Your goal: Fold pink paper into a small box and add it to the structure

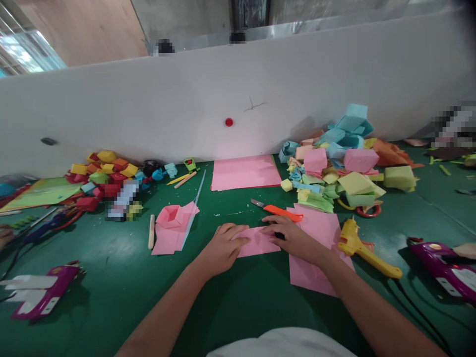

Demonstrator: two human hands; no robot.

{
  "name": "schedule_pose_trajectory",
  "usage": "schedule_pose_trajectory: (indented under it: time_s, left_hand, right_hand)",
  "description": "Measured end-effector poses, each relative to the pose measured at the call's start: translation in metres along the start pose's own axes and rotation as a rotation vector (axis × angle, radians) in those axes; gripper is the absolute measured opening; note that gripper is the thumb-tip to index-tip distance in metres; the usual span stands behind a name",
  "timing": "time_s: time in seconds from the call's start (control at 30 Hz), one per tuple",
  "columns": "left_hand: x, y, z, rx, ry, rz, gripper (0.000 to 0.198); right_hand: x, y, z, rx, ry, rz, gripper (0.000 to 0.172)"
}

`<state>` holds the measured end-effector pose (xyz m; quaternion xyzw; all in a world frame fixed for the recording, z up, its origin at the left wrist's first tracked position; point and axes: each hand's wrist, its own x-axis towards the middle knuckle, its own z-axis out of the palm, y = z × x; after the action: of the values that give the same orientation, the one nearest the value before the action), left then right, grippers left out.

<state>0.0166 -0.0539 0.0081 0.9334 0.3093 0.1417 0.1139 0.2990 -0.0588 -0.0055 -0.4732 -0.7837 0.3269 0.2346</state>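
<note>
A small folded pink paper lies on the green table in front of me. My left hand presses on its left end with fingers curled down. My right hand lies flat across its right end, fingers stretched toward the left. A larger pink sheet sits under my right wrist. An orange utility knife lies just beyond my right hand.
A yellow glue gun lies at right, purple glue guns at far right and near left. A pile of folded paper boxes is at back right, another at back left. A pink paper stack lies by the white wall.
</note>
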Motion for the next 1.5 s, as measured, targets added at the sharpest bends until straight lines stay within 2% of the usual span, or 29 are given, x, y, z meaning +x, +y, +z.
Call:
schedule_pose_trajectory:
  time_s: [0.23, 0.57, 1.0, 1.27, 1.5]
  left_hand:
    - [0.001, 0.002, -0.005, -0.030, -0.031, -0.018, 0.039]
    - [-0.003, -0.018, -0.005, -0.145, -0.017, -0.009, 0.025]
    - [-0.005, -0.024, -0.009, -0.293, 0.020, -0.031, 0.019]
    - [-0.004, -0.022, -0.013, -0.276, 0.009, -0.022, 0.018]
    - [-0.006, -0.018, -0.014, -0.162, -0.032, -0.064, 0.015]
  right_hand:
    - [-0.001, -0.003, -0.001, 0.005, -0.007, 0.007, 0.031]
    - [0.000, 0.002, 0.000, -0.032, -0.021, 0.000, 0.030]
    - [-0.001, -0.003, -0.004, -0.026, -0.040, -0.009, 0.032]
    - [-0.002, -0.007, -0.004, -0.020, -0.036, 0.002, 0.032]
    - [-0.002, -0.002, -0.002, -0.021, -0.023, -0.005, 0.031]
